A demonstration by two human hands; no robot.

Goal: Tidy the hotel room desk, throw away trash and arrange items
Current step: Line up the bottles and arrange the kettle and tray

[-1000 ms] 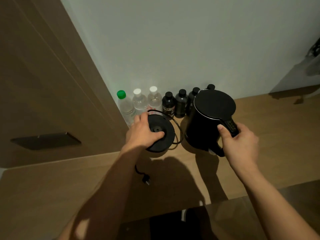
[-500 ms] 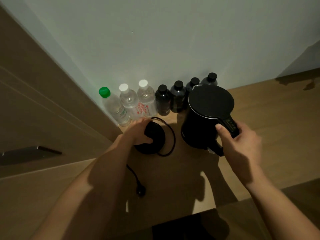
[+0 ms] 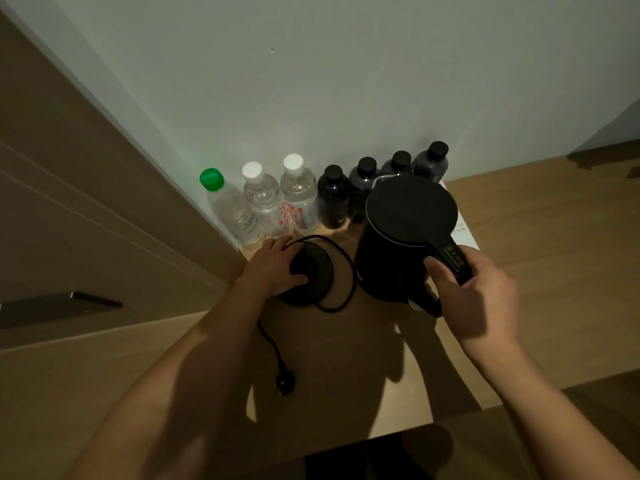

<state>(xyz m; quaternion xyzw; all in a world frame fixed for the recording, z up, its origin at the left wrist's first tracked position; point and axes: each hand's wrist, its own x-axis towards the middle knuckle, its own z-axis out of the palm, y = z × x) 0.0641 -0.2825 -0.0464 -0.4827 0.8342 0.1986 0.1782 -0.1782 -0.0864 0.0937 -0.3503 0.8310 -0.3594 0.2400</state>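
Observation:
A black electric kettle [image 3: 405, 233] stands or hangs just right of its round black base [image 3: 313, 277] on the wooden desk [image 3: 540, 244]. My right hand [image 3: 474, 292] grips the kettle's handle. My left hand [image 3: 273, 268] lies over the left side of the base, thumb on top and fingers curled round its far edge. The base's black cord [image 3: 341, 289] loops beside it and runs toward me to a plug [image 3: 284, 383]. I cannot tell whether the kettle touches the desk.
Along the wall stand three clear water bottles [image 3: 263, 202], one with a green cap [image 3: 212, 178], and several dark bottles [image 3: 332, 199]. A wooden cabinet front [image 3: 86, 220] with a dark handle [image 3: 59, 306] rises on the left. A white paper [image 3: 462, 230] peeks from behind the kettle.
My left hand has slid the base a little to the left, toward the water bottles. The kettle stays in my right hand's grip, and my view has tilted upward.

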